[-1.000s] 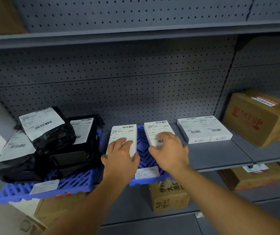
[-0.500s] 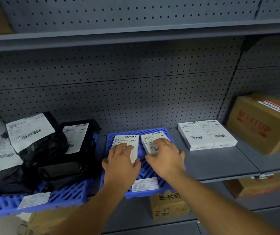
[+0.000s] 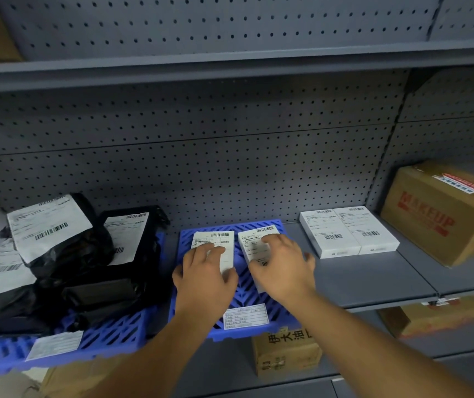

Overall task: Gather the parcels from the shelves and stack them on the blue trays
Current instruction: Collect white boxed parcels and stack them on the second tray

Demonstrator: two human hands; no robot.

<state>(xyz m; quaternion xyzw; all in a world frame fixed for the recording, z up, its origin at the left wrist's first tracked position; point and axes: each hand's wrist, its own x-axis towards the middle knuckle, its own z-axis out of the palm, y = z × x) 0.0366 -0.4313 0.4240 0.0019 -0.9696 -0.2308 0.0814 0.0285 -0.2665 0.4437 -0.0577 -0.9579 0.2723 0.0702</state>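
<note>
Resting on two white boxes, both hands lie over the middle blue tray (image 3: 231, 330). The left hand (image 3: 205, 278) lies flat on the left box (image 3: 215, 244), fingers straight and pointing toward the pegboard (image 3: 201, 168), thumb out to its own left side. The right hand (image 3: 283, 268) covers the right box (image 3: 254, 247) with fingers spread and slightly bent over its top; whether they curl round an edge cannot be told. The two boxes lie side by side on the tray, near each other but with a strip of blue showing between them, and the right one is turned a little askew. A white label (image 3: 246, 315) sits on the tray's front edge, just below the wrists.

Left of the left hand, a second tray (image 3: 109, 337) holds a heap of black bags (image 3: 66, 254) with white shipping labels. Right of the right hand, a pair of white boxes (image 3: 347, 232) lies touching on the bare grey shelf (image 3: 373, 277), and beyond them stands a brown carton (image 3: 442, 214) printed MAKEUP. Under both forearms, on the lower shelf, sits a small carton (image 3: 286, 357) with printed characters.
</note>
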